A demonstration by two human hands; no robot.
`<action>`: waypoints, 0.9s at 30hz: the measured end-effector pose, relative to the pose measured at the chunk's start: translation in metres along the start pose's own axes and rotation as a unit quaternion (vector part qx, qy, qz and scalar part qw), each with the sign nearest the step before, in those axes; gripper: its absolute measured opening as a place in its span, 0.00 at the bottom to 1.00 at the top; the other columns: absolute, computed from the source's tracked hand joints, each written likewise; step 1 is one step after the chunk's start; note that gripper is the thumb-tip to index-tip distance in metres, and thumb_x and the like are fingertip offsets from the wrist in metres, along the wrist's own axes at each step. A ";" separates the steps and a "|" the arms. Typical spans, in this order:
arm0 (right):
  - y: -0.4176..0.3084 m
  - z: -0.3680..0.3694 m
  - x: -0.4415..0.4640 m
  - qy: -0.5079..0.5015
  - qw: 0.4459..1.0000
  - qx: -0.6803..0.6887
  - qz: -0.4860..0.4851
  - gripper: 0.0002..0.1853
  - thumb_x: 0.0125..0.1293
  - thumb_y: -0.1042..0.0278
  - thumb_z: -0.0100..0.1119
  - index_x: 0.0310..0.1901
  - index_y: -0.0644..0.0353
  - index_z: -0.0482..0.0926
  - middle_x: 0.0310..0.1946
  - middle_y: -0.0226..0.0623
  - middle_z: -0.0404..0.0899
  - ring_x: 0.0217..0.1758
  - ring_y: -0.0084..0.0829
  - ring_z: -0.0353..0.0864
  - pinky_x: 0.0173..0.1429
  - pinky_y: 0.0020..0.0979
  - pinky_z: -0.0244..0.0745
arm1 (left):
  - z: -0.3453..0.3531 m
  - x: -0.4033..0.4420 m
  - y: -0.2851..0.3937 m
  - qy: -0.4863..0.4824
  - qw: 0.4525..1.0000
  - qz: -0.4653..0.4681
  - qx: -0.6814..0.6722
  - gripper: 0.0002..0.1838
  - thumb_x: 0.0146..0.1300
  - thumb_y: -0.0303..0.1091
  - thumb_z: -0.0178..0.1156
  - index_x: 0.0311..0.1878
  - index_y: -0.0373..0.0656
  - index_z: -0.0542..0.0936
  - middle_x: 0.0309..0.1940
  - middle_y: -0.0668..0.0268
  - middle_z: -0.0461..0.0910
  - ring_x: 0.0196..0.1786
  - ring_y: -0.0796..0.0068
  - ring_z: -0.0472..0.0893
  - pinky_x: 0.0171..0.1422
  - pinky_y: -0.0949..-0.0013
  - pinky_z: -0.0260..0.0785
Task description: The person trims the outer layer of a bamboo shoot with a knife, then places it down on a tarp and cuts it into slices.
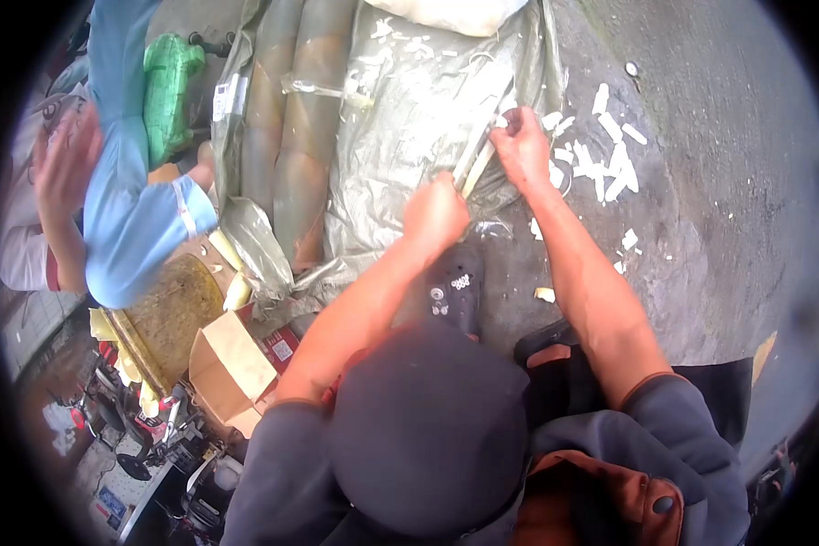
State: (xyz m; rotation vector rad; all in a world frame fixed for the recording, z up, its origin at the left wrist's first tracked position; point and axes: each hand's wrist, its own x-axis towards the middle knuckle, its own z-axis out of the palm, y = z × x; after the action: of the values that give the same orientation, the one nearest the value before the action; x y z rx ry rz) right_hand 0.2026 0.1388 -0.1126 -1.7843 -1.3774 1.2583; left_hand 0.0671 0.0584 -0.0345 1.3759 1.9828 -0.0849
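Note:
My left hand is closed in a fist around the lower end of a long, narrow, pale strip. Farther up, my right hand pinches with thumb and fingers near the upper end of the strip, by a small white bit. What the strip is made of cannot be made out. Both hands are above a shiny greyish plastic sheet. White scraps lie on the ground to the right of my right hand. Below my left hand shows a dark clog.
Brown tubes lie left of the sheet, with a pale rounded bundle at the top. At left, another person's hand and light-blue clothing appear near a green object. An open cardboard box stands lower left.

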 end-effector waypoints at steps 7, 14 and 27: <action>-0.006 0.000 -0.004 -0.023 1.000 -0.007 -0.011 0.28 0.53 0.61 0.68 0.54 0.67 0.74 0.41 0.48 0.79 0.44 0.43 0.81 0.52 0.39 0.76 | -0.005 0.001 0.003 0.014 1.000 0.000 -0.006 0.12 0.61 0.28 0.54 0.45 0.34 0.81 0.39 0.42 0.85 0.46 0.42 0.85 0.52 0.46 0.77; 0.002 0.006 -0.002 -0.010 1.000 0.000 -0.029 0.29 0.53 0.63 0.67 0.56 0.66 0.72 0.45 0.50 0.77 0.46 0.44 0.79 0.54 0.40 0.74 | -0.020 -0.009 -0.003 -0.043 0.999 -0.007 -0.012 0.14 0.62 0.30 0.55 0.45 0.31 0.82 0.40 0.38 0.83 0.48 0.39 0.83 0.55 0.46 0.75; 0.015 0.011 -0.012 0.037 0.993 0.115 0.012 0.28 0.54 0.72 0.64 0.58 0.67 0.70 0.38 0.36 0.75 0.38 0.27 0.74 0.46 0.30 0.74 | -0.015 -0.087 -0.078 -0.087 0.995 -0.042 0.014 0.17 0.64 0.32 0.56 0.52 0.30 0.78 0.40 0.40 0.84 0.48 0.37 0.83 0.55 0.44 0.73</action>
State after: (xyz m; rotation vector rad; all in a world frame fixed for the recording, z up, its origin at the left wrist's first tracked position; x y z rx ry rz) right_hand 0.1990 0.1217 -0.1259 -1.6740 -1.1254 1.2936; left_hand 0.0097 -0.0376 0.0011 1.2575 1.8995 -0.2649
